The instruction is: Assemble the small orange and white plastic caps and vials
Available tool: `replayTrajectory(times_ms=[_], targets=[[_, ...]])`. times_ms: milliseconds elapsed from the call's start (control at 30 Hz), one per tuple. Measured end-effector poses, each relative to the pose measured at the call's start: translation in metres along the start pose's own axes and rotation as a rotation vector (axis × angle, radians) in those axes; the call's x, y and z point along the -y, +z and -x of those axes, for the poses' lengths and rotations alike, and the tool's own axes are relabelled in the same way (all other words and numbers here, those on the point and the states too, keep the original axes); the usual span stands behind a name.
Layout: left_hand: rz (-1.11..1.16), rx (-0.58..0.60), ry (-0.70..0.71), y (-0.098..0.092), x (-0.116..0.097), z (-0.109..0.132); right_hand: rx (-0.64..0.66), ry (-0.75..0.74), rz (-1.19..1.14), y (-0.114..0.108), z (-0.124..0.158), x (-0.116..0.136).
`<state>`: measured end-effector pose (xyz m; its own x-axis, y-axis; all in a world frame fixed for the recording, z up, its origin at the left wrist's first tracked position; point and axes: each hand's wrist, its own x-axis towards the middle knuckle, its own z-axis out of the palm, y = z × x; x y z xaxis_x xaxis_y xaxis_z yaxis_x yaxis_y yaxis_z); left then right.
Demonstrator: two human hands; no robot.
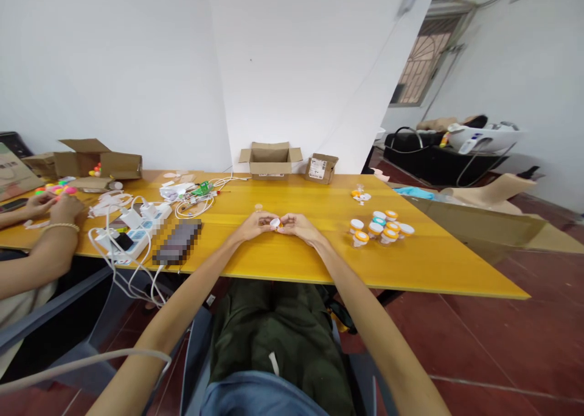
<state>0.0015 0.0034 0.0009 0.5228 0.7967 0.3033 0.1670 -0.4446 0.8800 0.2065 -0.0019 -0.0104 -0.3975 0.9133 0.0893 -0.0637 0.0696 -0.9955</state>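
Note:
Over the yellow table [292, 264], my left hand [257, 225] and my right hand [297, 226] meet around a small round white lid with an orange edge [275, 222]. Fingers of both hands are closed on it. A small clear cup [258, 207] stands just behind my left hand. To the right is a group of several small containers [378, 221] with white, orange and teal lids. Farther back on that side lie a few loose lids and clear pieces [362, 196].
An open cardboard box [271, 162] and a smaller box [322, 168] stand by the wall. Left of me are a power strip [141, 233] with cables, a dark phone-like object [179, 242] and a green circuit board [202, 189]. Another person's hands [61, 209] work at far left.

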Motion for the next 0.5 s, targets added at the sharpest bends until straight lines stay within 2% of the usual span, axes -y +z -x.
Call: replayTrajectory(times_ms=[333,500], targets=[[0.085,-0.038,-0.059,-0.0038,0.0051,-0.0004,0.018,-0.021,0.076,-0.0013,-0.0008,-0.0016],[0.070,-0.038,-0.064,-0.0030,0.0067,-0.0003,0.002,-0.095,0.238,-0.0052,-0.0021,-0.0051]])
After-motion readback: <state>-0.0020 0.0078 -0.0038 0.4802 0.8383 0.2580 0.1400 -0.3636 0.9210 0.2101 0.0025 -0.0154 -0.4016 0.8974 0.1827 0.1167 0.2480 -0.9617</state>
